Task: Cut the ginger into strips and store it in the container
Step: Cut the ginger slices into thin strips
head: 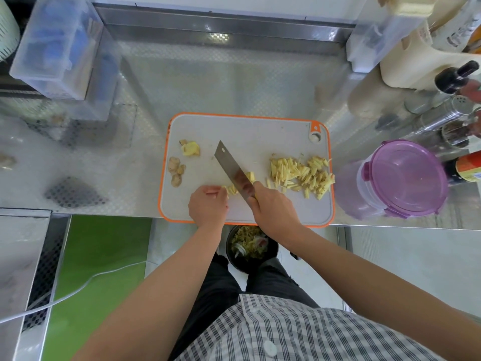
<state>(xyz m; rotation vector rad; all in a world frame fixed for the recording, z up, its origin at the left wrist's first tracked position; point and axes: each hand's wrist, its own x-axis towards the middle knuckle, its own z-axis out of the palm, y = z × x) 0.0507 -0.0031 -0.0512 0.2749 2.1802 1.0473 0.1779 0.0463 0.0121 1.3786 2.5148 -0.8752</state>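
Note:
A grey cutting board [242,131] with an orange rim lies on the steel counter. My right hand [273,209] grips the handle of a cleaver [234,173], whose blade points up-left over the board. My left hand [208,204], fingers curled, holds a small stack of ginger slices [232,189] against the blade's left side. A pile of cut ginger strips [303,174] lies on the board's right part. An uncut ginger chunk [191,148] and peel scraps [176,171] lie on the left. A clear container with a purple lid [403,178] stands right of the board.
Bottles and shakers [450,118] crowd the counter's right side. A clear plastic box [62,48] stands at the back left. A dark bin with scraps [250,246] sits on the floor below the counter's front edge, between my legs. A green mat [99,256] lies lower left.

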